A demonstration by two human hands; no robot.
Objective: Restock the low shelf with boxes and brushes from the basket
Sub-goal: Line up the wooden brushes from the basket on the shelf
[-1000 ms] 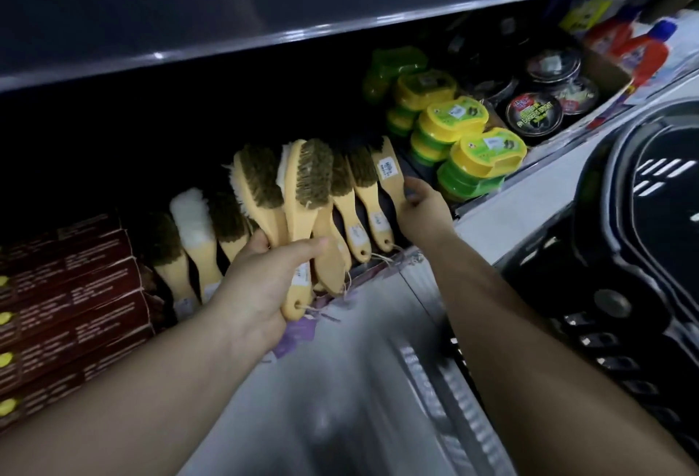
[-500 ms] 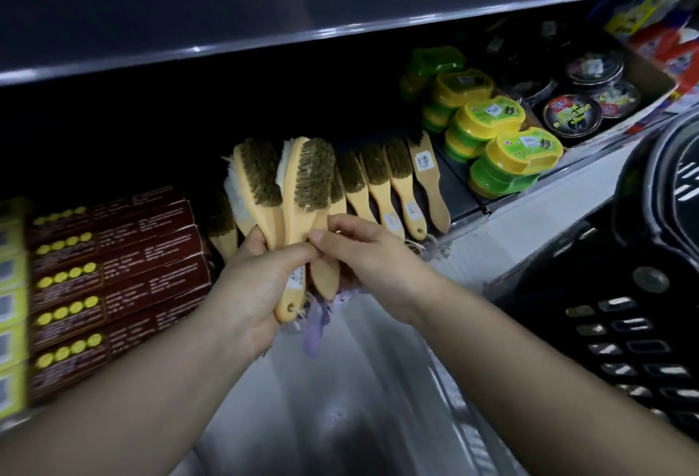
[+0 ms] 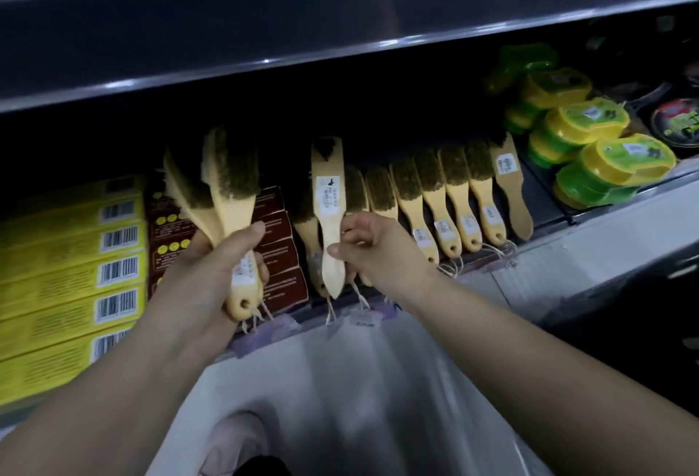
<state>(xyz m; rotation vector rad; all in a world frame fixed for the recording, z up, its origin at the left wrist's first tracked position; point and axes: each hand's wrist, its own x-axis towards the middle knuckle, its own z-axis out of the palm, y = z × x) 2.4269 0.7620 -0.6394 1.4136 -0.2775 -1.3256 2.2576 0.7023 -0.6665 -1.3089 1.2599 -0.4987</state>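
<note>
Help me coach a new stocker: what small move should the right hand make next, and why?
Probably set the single brush down at the left end of the brush row. The right hand pinches its handle just in front of that spot, and the left hand holds spare brushes to follow.

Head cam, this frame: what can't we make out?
All head view.
How many in the bundle of brushes the left hand grips: they overlap, and fingers cover the handles.
Print on the label of the brush pinched by the right hand: too small.
Most of the dark red boxes: hidden behind that bundle and hand.
Ends of the yellow boxes: cut off by the left edge.
Back of the shelf: too dark.
</note>
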